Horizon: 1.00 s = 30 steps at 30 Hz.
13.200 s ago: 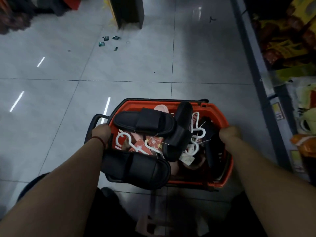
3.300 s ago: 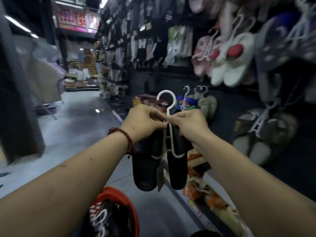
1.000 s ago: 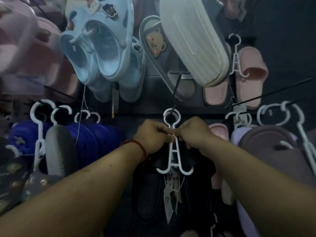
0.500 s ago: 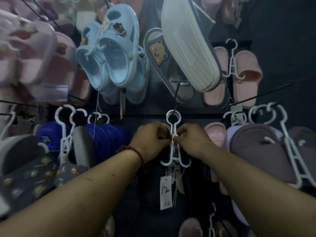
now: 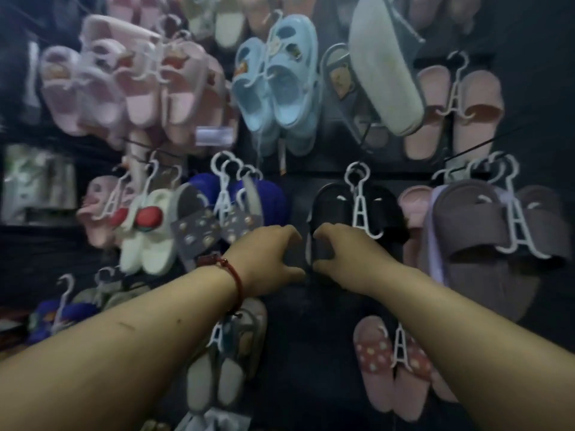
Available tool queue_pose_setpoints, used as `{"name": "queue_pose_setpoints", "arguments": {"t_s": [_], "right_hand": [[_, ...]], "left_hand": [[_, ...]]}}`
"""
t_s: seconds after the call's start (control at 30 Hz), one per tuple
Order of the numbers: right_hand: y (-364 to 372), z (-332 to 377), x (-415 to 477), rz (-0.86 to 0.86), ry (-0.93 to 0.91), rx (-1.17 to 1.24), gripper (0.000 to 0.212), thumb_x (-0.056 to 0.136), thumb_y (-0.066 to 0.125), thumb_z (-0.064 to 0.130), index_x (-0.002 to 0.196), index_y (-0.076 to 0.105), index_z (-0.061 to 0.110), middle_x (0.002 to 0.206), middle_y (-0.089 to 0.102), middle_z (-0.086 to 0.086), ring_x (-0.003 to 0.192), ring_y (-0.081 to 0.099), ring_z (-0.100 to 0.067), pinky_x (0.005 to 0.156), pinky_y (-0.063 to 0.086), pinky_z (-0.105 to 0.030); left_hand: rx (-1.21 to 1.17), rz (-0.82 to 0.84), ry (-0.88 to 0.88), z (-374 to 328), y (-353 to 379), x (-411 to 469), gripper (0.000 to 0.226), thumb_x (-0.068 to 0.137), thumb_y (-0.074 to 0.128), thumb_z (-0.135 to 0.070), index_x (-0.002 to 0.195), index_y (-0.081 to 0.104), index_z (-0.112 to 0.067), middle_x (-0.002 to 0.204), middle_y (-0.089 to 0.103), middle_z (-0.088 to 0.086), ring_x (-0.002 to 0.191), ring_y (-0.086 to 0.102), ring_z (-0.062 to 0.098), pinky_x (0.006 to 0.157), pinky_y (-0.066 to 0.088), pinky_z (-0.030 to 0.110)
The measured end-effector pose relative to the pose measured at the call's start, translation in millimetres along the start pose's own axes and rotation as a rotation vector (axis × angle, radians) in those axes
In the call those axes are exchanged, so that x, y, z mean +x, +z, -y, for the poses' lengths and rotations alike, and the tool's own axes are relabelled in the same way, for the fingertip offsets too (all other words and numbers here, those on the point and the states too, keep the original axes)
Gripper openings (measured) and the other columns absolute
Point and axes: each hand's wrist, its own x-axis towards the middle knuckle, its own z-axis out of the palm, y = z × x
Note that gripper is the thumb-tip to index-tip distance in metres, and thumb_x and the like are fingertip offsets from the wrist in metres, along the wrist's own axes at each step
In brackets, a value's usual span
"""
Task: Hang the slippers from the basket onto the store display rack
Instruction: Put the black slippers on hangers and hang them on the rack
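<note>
A pair of black slippers (image 5: 334, 209) hangs on a white hanger (image 5: 359, 209), whose hook sits over a peg of the dark display rack (image 5: 311, 178). My right hand (image 5: 345, 256) is just below the hanger, with fingers and thumb curled around the lower edge of the left black slipper. My left hand (image 5: 269, 256), with a red cord at the wrist, is beside it on the left. Its fingers and thumb are apart in a curve and nothing shows between them. The basket is out of view.
The rack is crowded with hung pairs: pink slippers (image 5: 130, 88) upper left, light blue ones (image 5: 277, 88) above, a purple-grey pair (image 5: 494, 231) right, a dark blue pair (image 5: 267, 200) and white ones (image 5: 146, 241) left, a dotted pink pair (image 5: 392, 362) below.
The hanger's hook now rests on the rack peg. Both hands have dropped from the hanger's neck to the lower part of the black slippers, and the view has pulled back.
</note>
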Motion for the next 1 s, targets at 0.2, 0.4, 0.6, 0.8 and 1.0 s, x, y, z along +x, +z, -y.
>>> {"name": "queue_pose_setpoints", "arguments": {"t_s": [0.2,0.4,0.6,0.8,1.0], "right_hand": [[66.1,93.7,-25.7,0.156,-0.185,0.153,0.048,0.085,0.074,0.033,0.128,0.055,0.026,0.121,0.058,0.0,0.11,0.059,-0.024,0.091,0.053,-0.044],[143.9,220.0,-41.8,0.284,-0.442,0.332,0.048,0.085,0.075,0.032,0.128,0.054,0.027,0.122,0.056,0.001,0.11,0.057,-0.022,0.091,0.051,-0.038],[199.7,362.6,-90.9,0.426,-0.727,0.466,0.058,0.085,0.074,0.039,0.135,0.049,0.022,0.133,0.055,-0.004,0.116,0.056,-0.027,0.094,0.05,-0.043],[225.3,474.0,-177.7,0.589,-0.983,0.556,0.072,0.087,0.073,0.044,0.147,0.036,0.025,0.147,0.043,0.0,0.121,0.053,-0.023,0.093,0.051,-0.038],[248.1,528.3,-262.3,0.698,-1.12,0.624,0.079,0.084,0.076,0.044,0.149,0.035,0.025,0.153,0.04,0.002,0.135,0.044,-0.02,0.108,0.043,-0.038]], "left_hand": [[0.205,0.078,-0.157,58.8,-8.6,-100.8,0.056,0.081,0.07,-0.054,0.127,0.053,-0.026,0.124,0.06,-0.001,0.113,0.058,0.022,0.095,0.049,0.04],[0.438,0.196,-0.462,133.5,-41.5,-225.7,0.05,0.082,0.067,-0.051,0.122,0.052,-0.025,0.12,0.059,0.001,0.11,0.059,0.028,0.084,0.046,0.036],[0.572,0.283,-0.82,159.1,-88.2,-381.9,0.054,0.086,0.065,-0.054,0.128,0.05,-0.024,0.126,0.058,0.001,0.113,0.057,0.025,0.091,0.046,0.038],[0.625,0.277,-1.171,127.4,-125.5,-525.1,0.066,0.084,0.067,-0.058,0.137,0.046,-0.026,0.132,0.056,-0.001,0.117,0.056,0.023,0.097,0.043,0.038],[0.617,0.271,-1.383,89.5,-130.1,-621.4,0.068,0.083,0.069,-0.058,0.139,0.045,-0.026,0.136,0.057,-0.001,0.122,0.055,0.023,0.101,0.045,0.037]]}}
